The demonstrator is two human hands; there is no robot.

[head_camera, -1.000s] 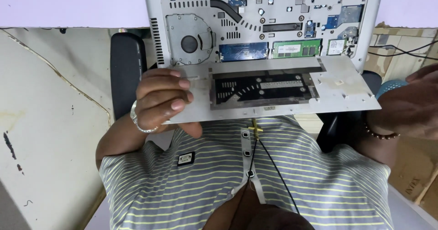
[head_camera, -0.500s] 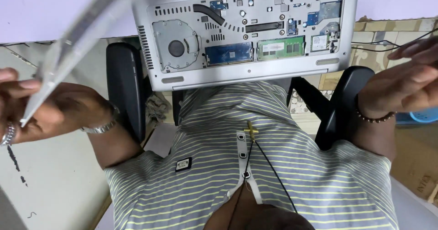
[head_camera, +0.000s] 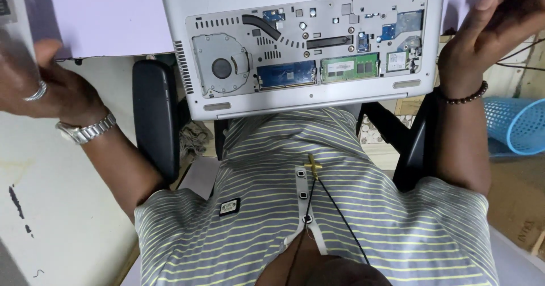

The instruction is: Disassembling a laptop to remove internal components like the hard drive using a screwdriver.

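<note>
A silver laptop (head_camera: 309,101) lies upside down on a lavender table (head_camera: 108,19), its near edge over my lap. Its bottom cover is off, so the round fan (head_camera: 221,67), a black heat pipe, a blue-labelled part (head_camera: 285,74) and a green memory module (head_camera: 349,67) are exposed. My left hand (head_camera: 42,90), with a ring and a metal watch, is blurred at the left edge, beside the table's corner and apart from the laptop. Its fingertips are cut off by the frame. My right hand (head_camera: 491,28), with a bead bracelet, is spread just right of the laptop and holds nothing.
My striped shirt (head_camera: 318,206) fills the lower middle, with a black cord and gold pendant on it. Black chair armrests (head_camera: 153,121) stand on both sides. A blue mesh basket (head_camera: 519,124) and a cardboard box (head_camera: 519,206) are on the right, pale floor on the left.
The silver bottom cover was lifted off the laptop by my left hand, swung away to the left and is now out of view. My right hand rose beside the laptop.
</note>
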